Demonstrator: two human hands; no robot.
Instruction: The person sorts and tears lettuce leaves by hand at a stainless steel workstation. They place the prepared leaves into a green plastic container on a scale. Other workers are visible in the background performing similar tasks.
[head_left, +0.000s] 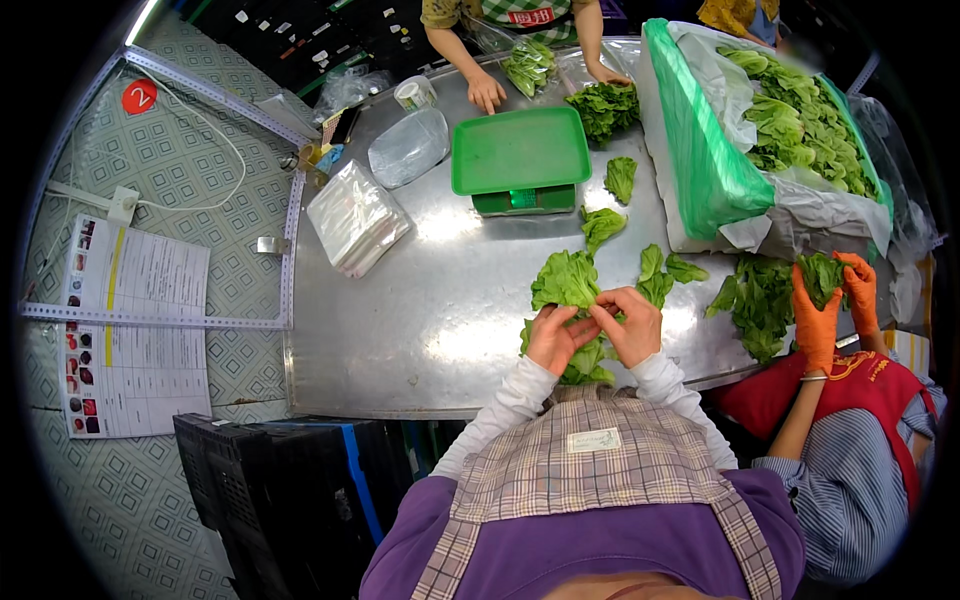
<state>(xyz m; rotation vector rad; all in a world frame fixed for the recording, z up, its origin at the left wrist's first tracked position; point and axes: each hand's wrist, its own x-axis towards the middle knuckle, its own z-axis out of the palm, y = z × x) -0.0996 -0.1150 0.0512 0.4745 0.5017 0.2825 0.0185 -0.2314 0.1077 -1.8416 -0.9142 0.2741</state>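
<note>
My left hand and my right hand meet at the base of a light green head of leafy lettuce, the fingers of both pinching its stem end. More lettuce leaves lie under my hands near the table's front edge. Loose lettuce leaves are to the right of my right hand, and other small pieces lie farther back. Beyond them stands a digital scale with a green tray, its tray bare.
A lined foam box of lettuce stands at the back right of the metal table. Clear plastic bags lie at the left. Across, a person's hands are by the scale; at right, a co-worker's orange-gloved hands hold leaves. Black crates stand lower left.
</note>
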